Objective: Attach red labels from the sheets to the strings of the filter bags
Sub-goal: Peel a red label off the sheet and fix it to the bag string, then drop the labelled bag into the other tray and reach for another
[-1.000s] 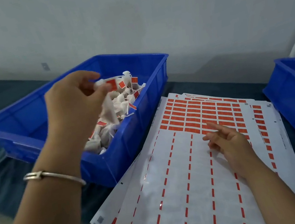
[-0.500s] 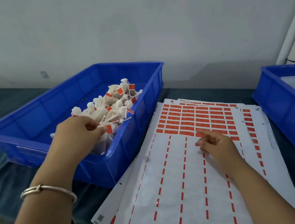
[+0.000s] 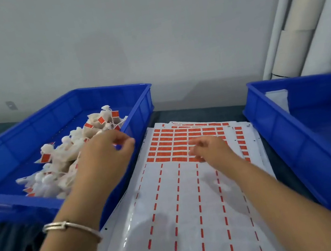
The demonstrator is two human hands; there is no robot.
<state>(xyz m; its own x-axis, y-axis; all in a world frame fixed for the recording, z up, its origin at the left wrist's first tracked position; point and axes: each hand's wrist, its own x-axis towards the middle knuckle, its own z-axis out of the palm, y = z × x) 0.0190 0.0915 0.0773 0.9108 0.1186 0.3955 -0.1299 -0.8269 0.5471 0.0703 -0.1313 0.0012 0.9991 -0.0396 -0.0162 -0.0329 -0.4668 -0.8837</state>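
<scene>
A pile of white filter bags (image 3: 66, 150), many with red labels on their strings, lies in the blue bin (image 3: 110, 89) at the left. My left hand (image 3: 104, 157) hovers over that bin's right rim, fingers loosely curled, with nothing visible in them. Stacked label sheets (image 3: 183, 199) lie in the middle; their near part is stripped, and rows of red labels (image 3: 172, 144) remain at the far end. My right hand (image 3: 210, 150) rests on the sheet, its blurred fingertips touching the nearest rows of labels.
A second blue bin (image 3: 293, 136) stands at the right with white filter bags (image 3: 276, 95) partly seen inside. Pale tubes (image 3: 306, 14) lean against the wall behind it. A dark cloth covers the table. A metal bracelet (image 3: 71, 225) is on my left wrist.
My left hand let a labelled bag go into the left bin and moved right toward its rim. My right hand slid slightly farther up the sheet onto the red labels.
</scene>
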